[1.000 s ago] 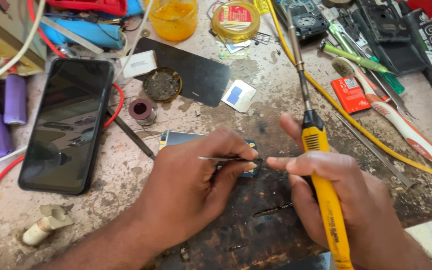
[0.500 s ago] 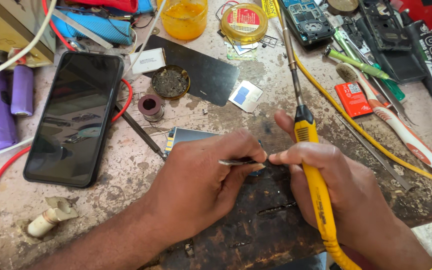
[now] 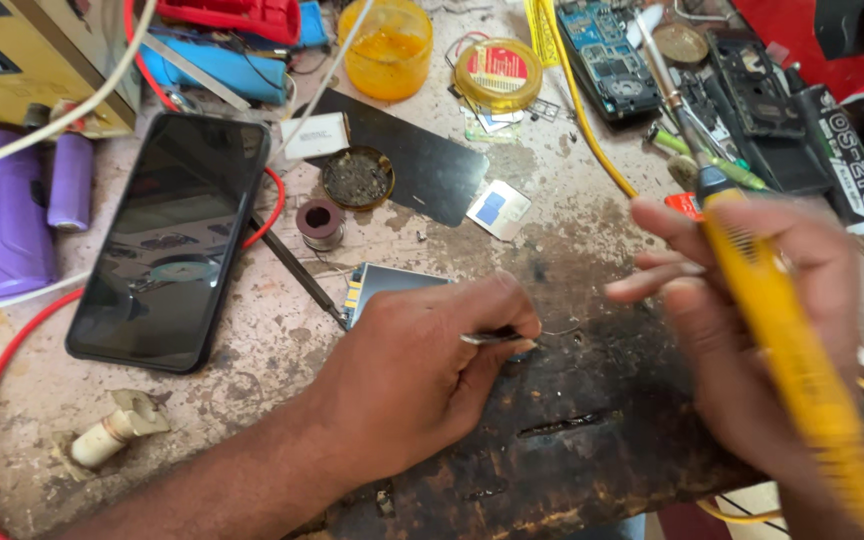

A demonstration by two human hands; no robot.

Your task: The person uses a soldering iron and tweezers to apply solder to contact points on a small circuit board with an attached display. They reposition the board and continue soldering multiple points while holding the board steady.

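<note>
Right hand (image 3: 752, 330) has lifted the yellow soldering iron (image 3: 762, 300) up and away from the tweezers (image 3: 497, 338), tip now pointing up-left toward the back of the bench (image 3: 252, 420), fingers wrapped tight. Left hand (image 3: 422, 375) stays low, pinching the tweezers, which point right beside the small display module (image 3: 382, 280).

Left hand (image 3: 407, 375) pinches tweezers (image 3: 497, 337); right hand (image 3: 752, 320) (blurred) grips yellow soldering iron (image 3: 762, 290).

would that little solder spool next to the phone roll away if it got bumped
Probably not as it stands: the solder spool sits on its flat end, hole facing up. Knocked onto its side, its round flanges would likely let it roll. It looks small and light, so a nudge should slide it across the gritty table.
</note>
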